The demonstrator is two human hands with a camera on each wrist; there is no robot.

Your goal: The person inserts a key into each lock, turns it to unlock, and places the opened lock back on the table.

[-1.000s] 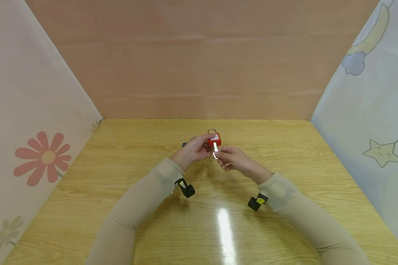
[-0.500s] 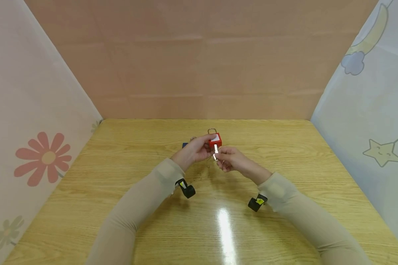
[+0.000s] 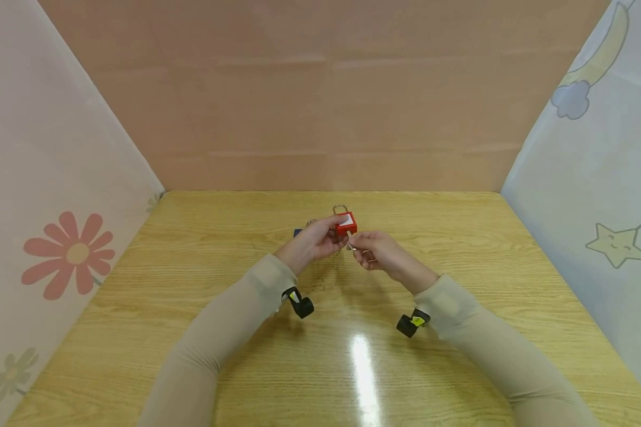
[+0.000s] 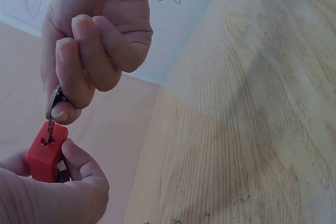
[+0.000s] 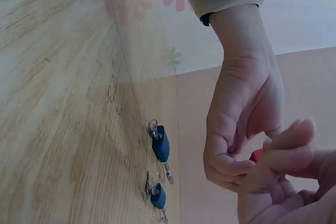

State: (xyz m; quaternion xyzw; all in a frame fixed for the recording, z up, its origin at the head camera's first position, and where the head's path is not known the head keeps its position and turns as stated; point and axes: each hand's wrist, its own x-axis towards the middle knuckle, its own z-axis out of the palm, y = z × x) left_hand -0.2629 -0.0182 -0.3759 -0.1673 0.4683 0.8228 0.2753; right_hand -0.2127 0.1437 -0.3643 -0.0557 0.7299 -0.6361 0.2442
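Note:
My left hand point(image 3: 316, 240) holds a red padlock point(image 3: 347, 223) with a white label, the thumb lying over the label and the metal shackle pointing away. My right hand point(image 3: 383, 253) pinches a metal key point(image 4: 54, 106) between thumb and fingers. In the left wrist view, the key's blade stands in the keyhole on the red padlock's end face, its head held by the fingertips. Fingers hide most of the red padlock in the right wrist view. Both hands are raised above the wooden table point(image 3: 235, 207).
Two blue padlocks, a nearer one point(image 5: 161, 145) and a smaller-looking one point(image 5: 158, 196), lie on the table, each with keys at one end. In the head view the left hand partly covers a blue padlock point(image 3: 297, 232). Printed side walls and a plain back wall enclose the table.
The right hand has moved up slightly towards the red padlock and turned the key, whose bright glare is gone. Less of the blade shows below the padlock. The left hand has barely moved.

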